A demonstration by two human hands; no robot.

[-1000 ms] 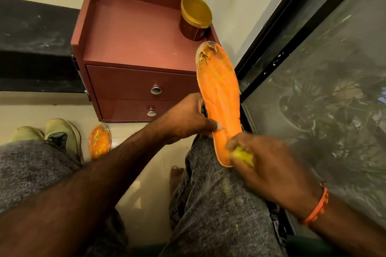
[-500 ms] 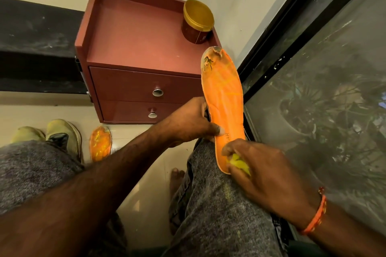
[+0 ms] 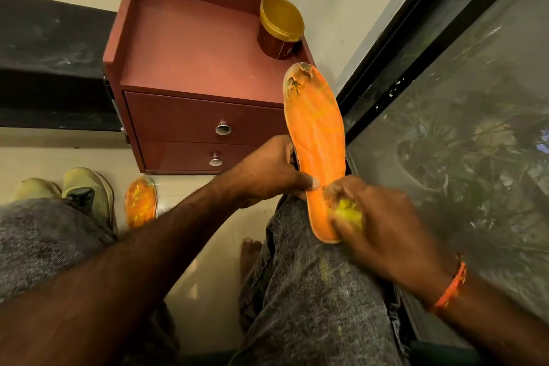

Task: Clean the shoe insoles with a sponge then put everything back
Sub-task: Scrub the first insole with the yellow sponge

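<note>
An orange insole [image 3: 315,134] with a worn, torn toe stands on my right knee, toe pointing up. My left hand [image 3: 273,169] grips its left edge near the heel, thumb on the top face. My right hand [image 3: 377,223] holds a small yellow sponge [image 3: 349,212] pressed against the heel end. A second orange insole [image 3: 140,202] lies on the floor at the left. Beside it stand two olive-green shoes [image 3: 86,187].
A red-brown bedside cabinet [image 3: 190,47] with two drawers stands ahead, with a gold-lidded jar [image 3: 280,27] on its back right corner. A black-framed glass window [image 3: 460,128] runs along the right. My knees in grey jeans fill the foreground.
My right hand has slid the sponge a little along the heel end of the insole. The left hand keeps its hold on the edge.
</note>
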